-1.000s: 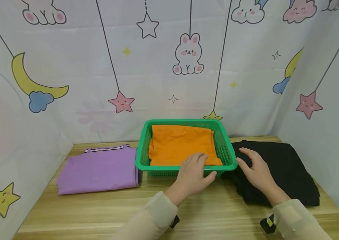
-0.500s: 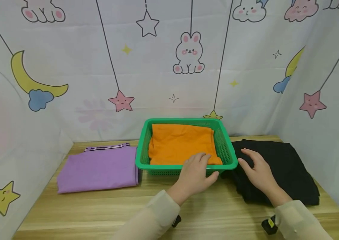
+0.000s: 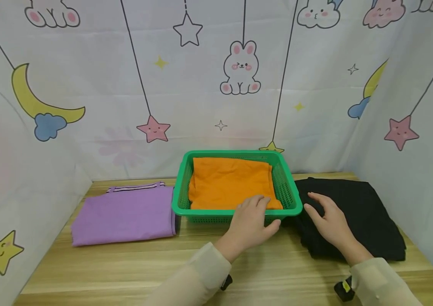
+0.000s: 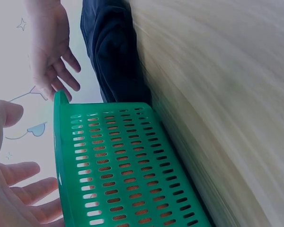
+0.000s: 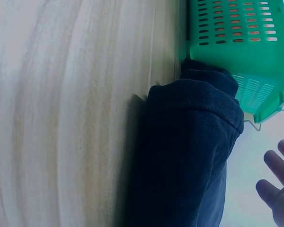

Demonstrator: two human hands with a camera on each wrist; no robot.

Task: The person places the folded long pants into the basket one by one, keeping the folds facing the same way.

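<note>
A green plastic basket with slotted sides stands at the middle of the table, and a folded orange cloth lies in it. Over the basket's near rim is my left hand, fingers relaxed and spread, gripping nothing; in the left wrist view its fingertips are close beside the rim, and contact is hard to tell. My right hand hovers above a folded black garment, just right of the basket, with loosely bent, empty fingers. In the right wrist view that garment looks dark blue and thick, its end against the basket.
Left of the basket lies a folded purple garment with a striped band at its back edge. The wooden table ends at printed curtains behind and on both sides.
Both hands have shifted only very slightly, a little right and down in the head view. The basket and the folded garments stay in place.
</note>
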